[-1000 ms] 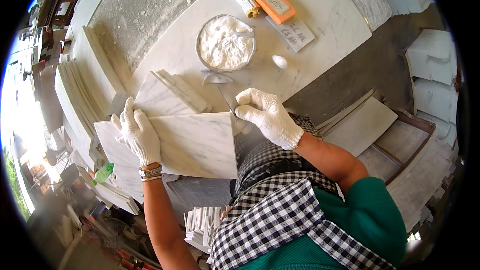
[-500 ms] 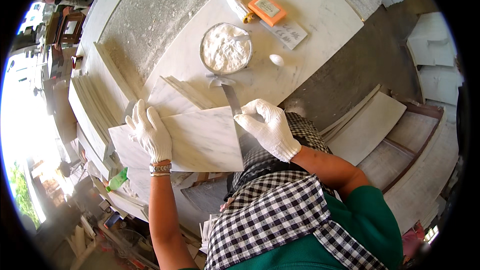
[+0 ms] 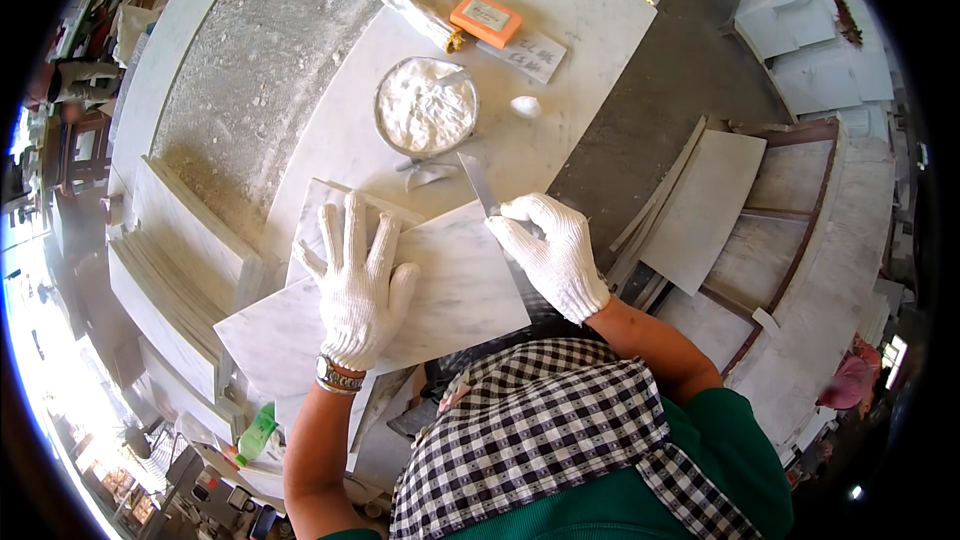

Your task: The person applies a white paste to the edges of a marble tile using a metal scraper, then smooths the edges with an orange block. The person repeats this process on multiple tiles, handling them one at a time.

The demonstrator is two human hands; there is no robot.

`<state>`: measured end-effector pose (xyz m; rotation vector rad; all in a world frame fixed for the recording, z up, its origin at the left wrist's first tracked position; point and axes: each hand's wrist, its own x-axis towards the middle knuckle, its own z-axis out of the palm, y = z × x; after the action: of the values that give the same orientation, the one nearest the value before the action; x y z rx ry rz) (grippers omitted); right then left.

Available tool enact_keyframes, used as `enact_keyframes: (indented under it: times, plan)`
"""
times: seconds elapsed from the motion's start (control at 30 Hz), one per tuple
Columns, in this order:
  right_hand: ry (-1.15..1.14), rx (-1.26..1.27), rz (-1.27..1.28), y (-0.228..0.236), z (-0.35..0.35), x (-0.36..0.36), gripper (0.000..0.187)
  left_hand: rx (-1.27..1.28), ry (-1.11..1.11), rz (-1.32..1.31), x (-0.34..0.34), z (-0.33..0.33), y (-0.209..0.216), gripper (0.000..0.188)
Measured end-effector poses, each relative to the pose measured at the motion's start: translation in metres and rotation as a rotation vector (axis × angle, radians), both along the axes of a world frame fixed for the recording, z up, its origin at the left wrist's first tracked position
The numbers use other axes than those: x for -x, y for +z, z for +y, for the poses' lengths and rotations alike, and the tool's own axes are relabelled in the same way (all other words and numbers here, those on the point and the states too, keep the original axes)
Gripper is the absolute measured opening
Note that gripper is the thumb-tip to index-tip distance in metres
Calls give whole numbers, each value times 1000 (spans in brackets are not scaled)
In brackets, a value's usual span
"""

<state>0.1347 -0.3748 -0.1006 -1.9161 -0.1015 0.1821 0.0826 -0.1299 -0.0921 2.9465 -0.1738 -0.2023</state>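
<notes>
My left hand (image 3: 358, 285), in a white knit glove, lies with fingers spread on a white, grey-veined marble tile (image 3: 455, 275). The tile rests at an angle over other marble slabs (image 3: 318, 205). Also gloved, my right hand (image 3: 548, 250) is closed around a flat metal scraper (image 3: 475, 180) at the tile's right end. Its blade points up and away from me; the grip is hidden in my fingers. Beyond the tile stands a round bowl (image 3: 424, 152) of white paste, with whitish smears (image 3: 428, 174) on the table before it.
On the marble tabletop (image 3: 340, 130) are an orange box (image 3: 486, 19), a small marked slab (image 3: 535, 58), white gloves (image 3: 415, 12) and a white lump (image 3: 525, 107). Stacked slabs (image 3: 165, 290) stand left, near a green bottle (image 3: 257, 434). More panels (image 3: 705, 210) lean at right.
My left hand has moved from the tile's left part toward its middle, fingers now spread wider. The tile has turned slightly. The scraper stays in my right hand. The whole view has shifted.
</notes>
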Motion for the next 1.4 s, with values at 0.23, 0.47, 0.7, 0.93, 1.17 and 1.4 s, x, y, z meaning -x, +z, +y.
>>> enact_keyframes:
  times: [0.23, 0.47, 0.7, 0.93, 1.17, 1.4]
  plan:
    - [-49, 62, -31, 2, 10, 3, 14, 57, -27, -5, -2, 4, 2, 56]
    - [-10, 131, -15, 11, 13, -3, 12, 100, -34, 16, -4, 5, 4, 54]
    - [61, 186, -106, 17, 16, -16, 11, 135, -44, 12, -5, 6, 5, 52]
    - [10, -42, 453, 21, 9, -33, 17, 112, -47, 16, -7, 5, 7, 54]
    - [-122, -229, 621, -14, -11, -26, 17, 64, -37, 39, -8, 0, 8, 56]
    - [68, -565, 581, -33, 0, -35, 15, 16, -20, 73, -7, -5, 9, 53]
